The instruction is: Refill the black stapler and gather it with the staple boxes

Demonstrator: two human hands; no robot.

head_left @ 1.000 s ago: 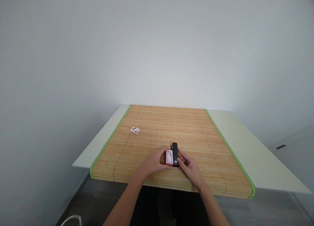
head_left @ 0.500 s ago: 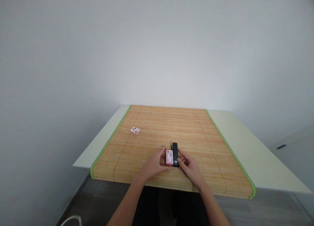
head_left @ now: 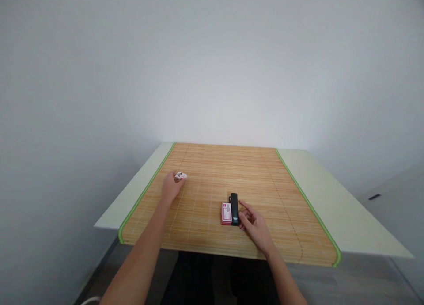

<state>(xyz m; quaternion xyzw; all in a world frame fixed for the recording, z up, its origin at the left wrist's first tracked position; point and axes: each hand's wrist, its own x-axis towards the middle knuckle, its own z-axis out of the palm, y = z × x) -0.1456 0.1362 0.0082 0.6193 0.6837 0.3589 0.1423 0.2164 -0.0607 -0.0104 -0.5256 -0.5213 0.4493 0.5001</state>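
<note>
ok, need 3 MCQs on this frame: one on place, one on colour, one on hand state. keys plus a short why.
1. Where is the left hand?
A. at the small white box
B. on the stapler
C. off the mat

2. What colour is the mat's edging?
A. blue
B. green
C. red

3. How does the right hand stand?
A. fist around the red box
B. flat on the bare table
C. open, fingers beside the stapler

Key: 1 A, its fingers reach the white box at far left. 2 B, green strips run down both long sides. 3 C, its fingers are spread at the stapler's right side, gripping nothing.
</note>
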